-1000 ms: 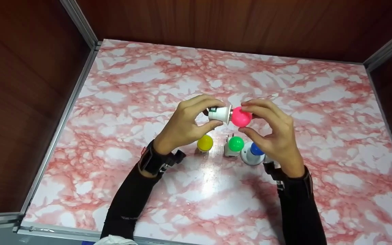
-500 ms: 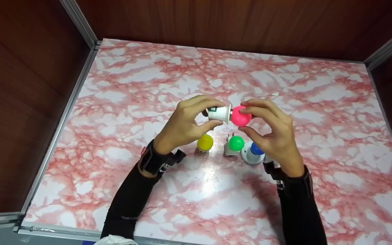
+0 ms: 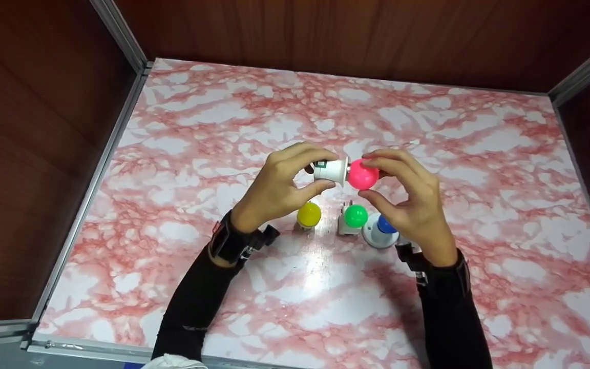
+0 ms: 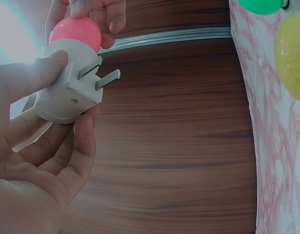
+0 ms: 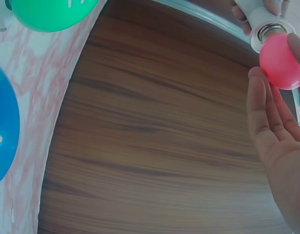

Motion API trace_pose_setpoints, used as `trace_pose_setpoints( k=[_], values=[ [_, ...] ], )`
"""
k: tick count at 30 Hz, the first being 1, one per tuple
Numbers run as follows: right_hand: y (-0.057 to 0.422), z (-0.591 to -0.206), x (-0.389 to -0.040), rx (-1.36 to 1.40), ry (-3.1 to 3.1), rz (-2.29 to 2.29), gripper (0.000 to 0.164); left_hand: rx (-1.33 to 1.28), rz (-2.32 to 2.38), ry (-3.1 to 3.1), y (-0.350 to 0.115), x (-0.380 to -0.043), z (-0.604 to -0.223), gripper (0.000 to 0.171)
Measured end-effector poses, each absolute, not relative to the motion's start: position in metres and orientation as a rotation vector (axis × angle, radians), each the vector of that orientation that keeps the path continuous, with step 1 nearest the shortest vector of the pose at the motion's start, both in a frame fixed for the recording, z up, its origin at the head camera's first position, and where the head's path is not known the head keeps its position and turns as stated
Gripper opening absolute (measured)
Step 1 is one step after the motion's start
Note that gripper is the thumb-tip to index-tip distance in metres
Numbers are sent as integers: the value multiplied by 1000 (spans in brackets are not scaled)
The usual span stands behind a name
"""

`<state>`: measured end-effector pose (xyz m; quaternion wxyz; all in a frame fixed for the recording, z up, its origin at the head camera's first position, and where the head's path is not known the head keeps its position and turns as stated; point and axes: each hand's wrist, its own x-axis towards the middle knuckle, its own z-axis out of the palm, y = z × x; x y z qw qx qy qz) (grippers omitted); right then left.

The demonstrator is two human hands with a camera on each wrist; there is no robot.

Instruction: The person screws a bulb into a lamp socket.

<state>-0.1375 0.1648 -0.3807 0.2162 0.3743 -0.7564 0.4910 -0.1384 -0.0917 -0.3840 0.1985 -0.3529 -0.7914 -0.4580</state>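
My left hand (image 3: pixel 279 187) grips a white plug-in bulb socket (image 3: pixel 330 171) on its side, thumb below and fingers over the top. Two flat metal prongs (image 4: pixel 107 79) stick out of its plug face in the left wrist view. My right hand (image 3: pixel 414 197) holds a round pink light bulb (image 3: pixel 362 177) between thumb and fingertips. The bulb's metal base (image 5: pixel 273 32) sits in the socket's mouth, with some thread visible between the pink globe and the white rim (image 5: pixel 257 43). Both hands hold this pair above the table, bulb to the right.
Below the hands on the marbled table (image 3: pixel 223 312) stand a yellow bulb (image 3: pixel 309 214), a green bulb (image 3: pixel 355 216) in a white plug-in socket, and a blue bulb (image 3: pixel 386 224) on a round white base (image 3: pixel 377 240). My right hand partly covers the blue one. Wooden panels (image 3: pixel 325 36) enclose the table.
The pink bulb and the right fingertips on it have shifted very slightly up and to the left. The left hand and socket stay in place.
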Motion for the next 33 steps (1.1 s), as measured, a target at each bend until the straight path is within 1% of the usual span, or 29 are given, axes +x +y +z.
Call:
trace_pose_setpoints(
  k=[7,16,24,33],
  values=[
    [165,-383,-138,1013,-2135,1373,54,-979,-1273,-2195,-91,-139,-385,35],
    [166,-384,-138,968,-2210,1369,53,-979,-1247,-2169,-89,-140,-387,34],
    [166,-387,-138,931,-2251,1339,46,-968,-1237,-2131,-86,-140,-389,34],
    [164,-387,-138,839,-2358,1336,33,-960,-1215,-2124,-84,-140,-390,32]
  ],
)
